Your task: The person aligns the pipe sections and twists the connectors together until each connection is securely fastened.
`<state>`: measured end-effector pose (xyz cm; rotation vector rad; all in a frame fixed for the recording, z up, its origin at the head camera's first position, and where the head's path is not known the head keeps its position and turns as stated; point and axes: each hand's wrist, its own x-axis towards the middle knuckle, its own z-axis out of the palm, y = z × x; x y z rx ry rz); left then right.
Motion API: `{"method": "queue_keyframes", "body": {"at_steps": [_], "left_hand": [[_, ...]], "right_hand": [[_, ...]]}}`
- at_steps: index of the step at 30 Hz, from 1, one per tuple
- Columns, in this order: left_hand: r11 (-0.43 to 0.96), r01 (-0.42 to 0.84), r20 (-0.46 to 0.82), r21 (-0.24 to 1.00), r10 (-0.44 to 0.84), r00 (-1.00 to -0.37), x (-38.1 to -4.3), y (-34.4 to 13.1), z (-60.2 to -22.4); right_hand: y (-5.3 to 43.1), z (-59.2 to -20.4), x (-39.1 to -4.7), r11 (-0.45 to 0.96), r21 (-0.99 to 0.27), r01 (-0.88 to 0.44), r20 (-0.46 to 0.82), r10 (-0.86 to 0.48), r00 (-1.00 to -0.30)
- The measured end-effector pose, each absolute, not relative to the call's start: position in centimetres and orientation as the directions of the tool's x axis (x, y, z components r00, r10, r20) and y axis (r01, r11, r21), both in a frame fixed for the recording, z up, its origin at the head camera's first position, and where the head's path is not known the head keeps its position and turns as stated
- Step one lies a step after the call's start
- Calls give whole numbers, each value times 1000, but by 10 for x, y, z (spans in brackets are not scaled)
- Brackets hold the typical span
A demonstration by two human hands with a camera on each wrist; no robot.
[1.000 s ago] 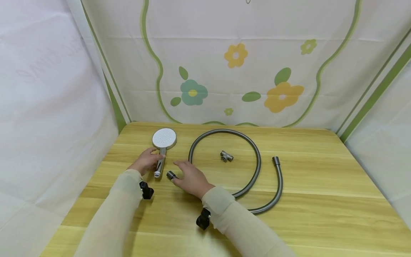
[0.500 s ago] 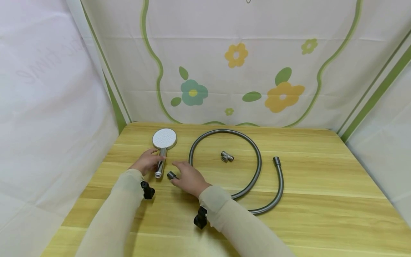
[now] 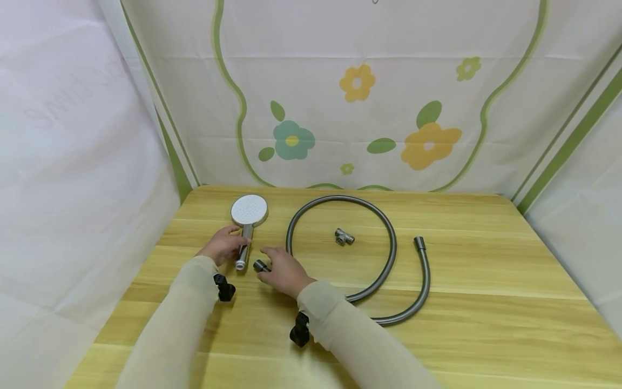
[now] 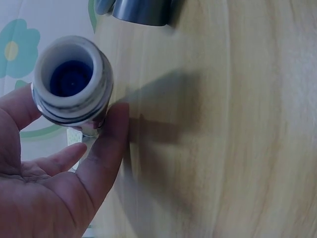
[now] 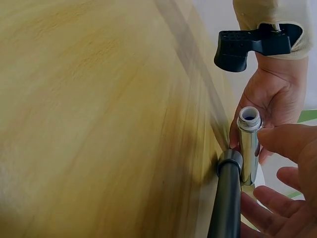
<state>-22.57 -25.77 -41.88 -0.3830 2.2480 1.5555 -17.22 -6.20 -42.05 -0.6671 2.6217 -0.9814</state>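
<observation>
Shower head: round, white-faced, chrome-handled shower head (image 3: 249,209), lying on the yellow wood-grain table (image 3: 486,270).
Left hand (image 3: 221,246): thumb and fingers loosely spread either side of the handle (image 3: 247,232); contact, I cannot tell.
Right hand (image 3: 284,271): fingers spread beside the dark collar (image 3: 259,266) of the long grey metal hose (image 3: 394,246), not pinching it.
Change: hardly any; the right sleeve (image 3: 369,346) edges leftward, so work seems paused, pieces unjoined.
Views: left wrist shows the threaded end's blue core (image 4: 72,79), missing from head; only head shows the small silver T-shaped fitting (image 3: 344,237).
</observation>
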Motion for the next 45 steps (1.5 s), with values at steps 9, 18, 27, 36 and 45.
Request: {"method": "queue_keyframes", "body": {"at_steps": [9,18,27,36,45], "left_hand": [[356,-428,-459,831,4,-888,-228,-257,-422],[354,-434,-470,829,17,-883,-229,-259,-421],[355,-426,-469,832,42,-882,-228,-263,-422],[347,-434,-477,832,48,-877,-230,-265,-424],[318,-435,-478,842,66,-876,-230,-264,-423]], "right_hand": [[-65,-423,-174,667,-671,-324,-86,-504,-859],[-66,-427,-177,687,-658,-309,-100,-486,-868],[-70,-433,-179,682,-674,-286,-117,-480,-869],[-73,-431,-177,714,-647,-268,-129,-448,-885],[-78,-432,-177,743,-618,-259,-130,-421,-898]]}}
